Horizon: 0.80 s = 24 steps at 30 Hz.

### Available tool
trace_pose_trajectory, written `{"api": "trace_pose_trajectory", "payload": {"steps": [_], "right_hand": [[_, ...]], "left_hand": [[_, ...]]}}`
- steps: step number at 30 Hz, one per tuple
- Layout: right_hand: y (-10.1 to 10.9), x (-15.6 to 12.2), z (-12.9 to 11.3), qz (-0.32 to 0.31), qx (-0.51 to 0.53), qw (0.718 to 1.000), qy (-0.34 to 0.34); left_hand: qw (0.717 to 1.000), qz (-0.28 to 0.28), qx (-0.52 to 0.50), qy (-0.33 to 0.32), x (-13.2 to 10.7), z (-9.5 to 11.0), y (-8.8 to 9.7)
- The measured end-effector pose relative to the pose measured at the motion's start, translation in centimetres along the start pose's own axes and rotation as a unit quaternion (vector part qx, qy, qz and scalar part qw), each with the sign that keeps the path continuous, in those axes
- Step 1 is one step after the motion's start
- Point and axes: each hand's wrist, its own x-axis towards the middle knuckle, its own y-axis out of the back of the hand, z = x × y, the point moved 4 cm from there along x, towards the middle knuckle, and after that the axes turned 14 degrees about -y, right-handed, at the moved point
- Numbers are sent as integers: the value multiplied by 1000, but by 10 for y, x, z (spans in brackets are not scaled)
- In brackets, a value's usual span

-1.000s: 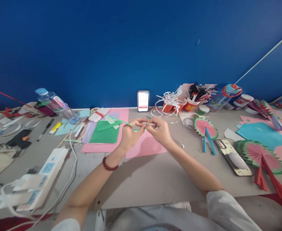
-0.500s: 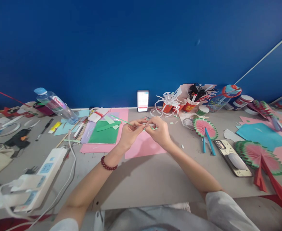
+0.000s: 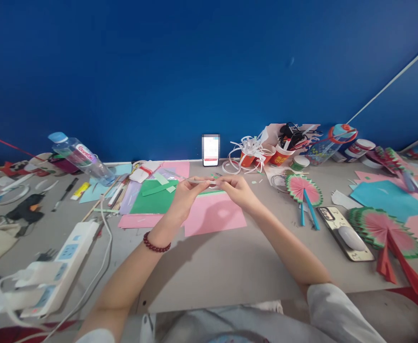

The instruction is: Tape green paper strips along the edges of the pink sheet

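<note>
I pinch a thin pale strip (image 3: 196, 181) between the fingers (image 3: 199, 188) of my left hand (image 3: 184, 199) and right hand (image 3: 240, 193), tips close together, above the pink sheet (image 3: 216, 216), which lies between the counter's (image 3: 216, 276) near and far edges; a phone (image 3: 211, 151) stands at the far edge

so the desk (image 3: 230, 267) is plain greyish with a small dark round spot near the front edge, and it's pretty loaded tbh. There's a pink sheet (image 3: 212, 216) flat in the middle, then off to the left a chunky white power strip (image 3: 74, 252), a black marker (image 3: 65, 194) and a little yellow tube (image 3: 81, 190). Right side's got a patterned phone (image 3: 328, 220), a small pink-and-green paper fan (image 3: 303, 188) with blue handles, plus a bigger fan (image 3: 387, 228) with red ones
</note>
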Motion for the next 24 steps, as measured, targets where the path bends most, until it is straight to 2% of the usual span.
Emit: {"api": "trace_pose_trajectory", "payload": {"steps": [5, 10, 16, 21, 24], "right_hand": [[-2, -3, -1, -13, -37, 999, -11], [-3, -4, -2, 11, -77, 997, -20], [-8, -9, -5, 54, -98, 994, 3], [-10, -12, -6, 102, -127, 985, 65], [-10, -11, -4, 121, -146, 978, 83]], "left_hand": [[1000, -7, 23, 2, -1, 4, 0], [999, -5, 49, -11, -3, 5, -1], [998, -23, 49, -14, -5, 5, -4], [999, 17, 22, -38, -9, 2, -7], [998, 21, 21, -62, -10, -2, -9]]}}
